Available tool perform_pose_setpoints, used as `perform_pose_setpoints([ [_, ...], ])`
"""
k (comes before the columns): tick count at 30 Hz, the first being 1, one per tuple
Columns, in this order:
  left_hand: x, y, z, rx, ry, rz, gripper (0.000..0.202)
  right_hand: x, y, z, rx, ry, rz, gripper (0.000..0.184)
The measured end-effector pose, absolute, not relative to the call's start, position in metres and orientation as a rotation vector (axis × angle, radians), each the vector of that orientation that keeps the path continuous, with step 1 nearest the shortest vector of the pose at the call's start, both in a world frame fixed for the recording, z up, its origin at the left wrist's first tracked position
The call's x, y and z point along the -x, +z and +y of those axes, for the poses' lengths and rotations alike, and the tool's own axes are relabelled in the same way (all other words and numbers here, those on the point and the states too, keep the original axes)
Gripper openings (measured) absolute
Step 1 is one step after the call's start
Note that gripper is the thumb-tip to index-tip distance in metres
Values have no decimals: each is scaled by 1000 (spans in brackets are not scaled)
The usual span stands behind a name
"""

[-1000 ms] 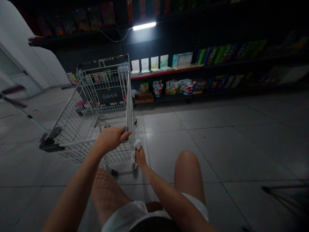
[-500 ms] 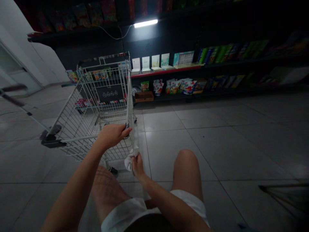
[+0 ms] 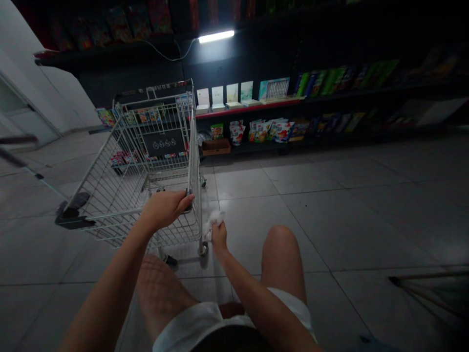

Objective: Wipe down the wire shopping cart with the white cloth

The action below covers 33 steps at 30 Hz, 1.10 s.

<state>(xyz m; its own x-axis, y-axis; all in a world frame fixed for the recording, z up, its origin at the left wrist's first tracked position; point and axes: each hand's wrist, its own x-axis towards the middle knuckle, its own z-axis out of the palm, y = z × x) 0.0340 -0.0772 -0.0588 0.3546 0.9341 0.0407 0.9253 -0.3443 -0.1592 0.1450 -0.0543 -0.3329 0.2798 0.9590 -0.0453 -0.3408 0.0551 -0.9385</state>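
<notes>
Right hand (image 3: 220, 237): fingers closed, pinching a bunched white cloth (image 3: 214, 221), which projects at 11 o'clock of the knuckles. Left hand (image 3: 164, 208), at 10 o'clock of the right: folded over the near corner of a shopping cart (image 3: 117, 214), thumb outermost on the dark corner piece (image 3: 188, 196), remaining fingers largely hidden. Cart, silver wire, standing upright, its body at 10 to 11 o'clock of the right hand; cloth just beside its near corner, contact between the two not determinable. Caster wheel (image 3: 202, 249): at 8 o'clock of the right hand, near. Black panel (image 3: 164, 143) with pale emblems: 12 o'clock of the left hand, on the cart's far end. Pole with dark grips (image 3: 14, 159), blurred: between 9 and 10 o'clock of the left hand. Cardboard tray (image 3: 216, 147): 12 o'clock of the right hand, on the bottom shelf. Bagged goods (image 3: 280, 131): 1 o'clock, same shelf. Lit tube (image 3: 216, 36): 12 o'clock, farthest.
</notes>
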Motion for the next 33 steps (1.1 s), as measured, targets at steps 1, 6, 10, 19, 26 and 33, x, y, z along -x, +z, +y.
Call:
perform_pose_setpoints([
  [1,-34,-58,-78,2450,94,-1697,63,-146,-323,-51,1032,1102,-779,23],
  [6,-33,-61,-79,2396,137,-1657,56,-132,-274,-29,849,895,-1040,11],
  [10,-30,-64,-79,2366,142,-1645,47,-127,-228,-7,849,987,-1007,7],
  [19,-27,-65,-82,2384,131,-1611,44,-136,-203,14,755,746,-1327,3],
  [26,-26,-63,-83,2412,125,-1619,48,-147,-176,15,560,586,-1411,9],
  [33,-25,-61,-86,2466,88,-1638,53,-138,-255,7,752,784,-1389,8],
])
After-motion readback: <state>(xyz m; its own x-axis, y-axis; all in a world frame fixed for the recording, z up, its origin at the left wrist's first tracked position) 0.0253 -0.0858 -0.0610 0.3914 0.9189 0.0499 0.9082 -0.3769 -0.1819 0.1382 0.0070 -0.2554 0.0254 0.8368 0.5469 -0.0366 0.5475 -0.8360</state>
